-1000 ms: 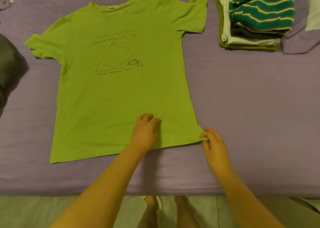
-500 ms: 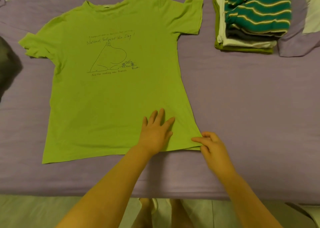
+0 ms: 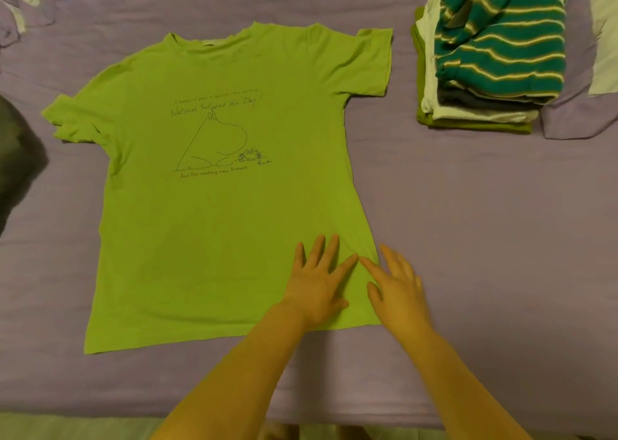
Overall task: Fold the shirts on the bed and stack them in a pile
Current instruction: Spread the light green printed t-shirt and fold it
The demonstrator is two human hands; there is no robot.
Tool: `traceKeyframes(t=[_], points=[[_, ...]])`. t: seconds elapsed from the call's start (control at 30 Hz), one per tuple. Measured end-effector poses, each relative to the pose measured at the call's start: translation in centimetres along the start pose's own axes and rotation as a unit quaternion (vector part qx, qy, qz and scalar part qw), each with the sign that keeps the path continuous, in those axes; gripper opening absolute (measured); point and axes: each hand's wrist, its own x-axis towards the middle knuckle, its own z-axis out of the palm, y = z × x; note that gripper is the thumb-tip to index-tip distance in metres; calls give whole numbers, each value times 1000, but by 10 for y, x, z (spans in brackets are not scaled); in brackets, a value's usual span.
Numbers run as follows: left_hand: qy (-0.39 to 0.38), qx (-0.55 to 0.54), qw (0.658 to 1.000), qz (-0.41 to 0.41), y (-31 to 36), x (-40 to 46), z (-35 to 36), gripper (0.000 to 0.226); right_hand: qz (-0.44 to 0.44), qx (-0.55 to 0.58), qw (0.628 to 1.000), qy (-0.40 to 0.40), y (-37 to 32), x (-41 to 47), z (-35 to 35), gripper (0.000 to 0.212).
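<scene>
A lime green T-shirt (image 3: 217, 212) with a line drawing on its chest lies spread flat, front up, on the purple bed (image 3: 485, 238). My left hand (image 3: 319, 282) presses flat on the shirt near its lower right corner, fingers spread and straight. My right hand (image 3: 398, 289) lies flat beside it on the shirt's right edge, fingers straight, index finger pointing toward the left hand. A pile of folded shirts (image 3: 488, 61), topped by a green striped one, sits at the back right.
A dark garment (image 3: 18, 158) lies at the left edge of the bed. Pale cloth (image 3: 20, 14) is bunched at the back left, and a white piece (image 3: 605, 38) at the far right. The bed's front edge runs below my forearms.
My right hand has let go of the hem corner it pinched and now lies flat on the shirt. My left hand went from curled to flat with fingers spread.
</scene>
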Motion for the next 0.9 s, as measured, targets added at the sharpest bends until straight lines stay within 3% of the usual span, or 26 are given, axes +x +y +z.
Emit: traceKeyframes(t=[0.13,0.3,0.47,0.57,0.67,0.73,0.9], points=[[21,5,1000,-18,-36,25,-23,74,98,-9,994,50,-15,24,-10,36],[26,23,999,-30,-89,70,-64,70,17,-89,996,-6,-50,88,-8,46],[25,38,999,-22,-134,110,-101,71,133,-87,987,-19,-68,145,-18,57],[30,42,999,-5,-142,135,-119,73,106,-120,986,-37,-77,172,-22,65],[36,33,999,-2,-144,158,-134,71,149,-124,981,9,-75,205,-40,58],[45,33,998,-3,-148,174,-141,72,175,-98,980,-8,-68,226,-51,59],[83,-5,996,-28,-163,213,-162,76,126,-106,986,4,-62,282,-71,71]])
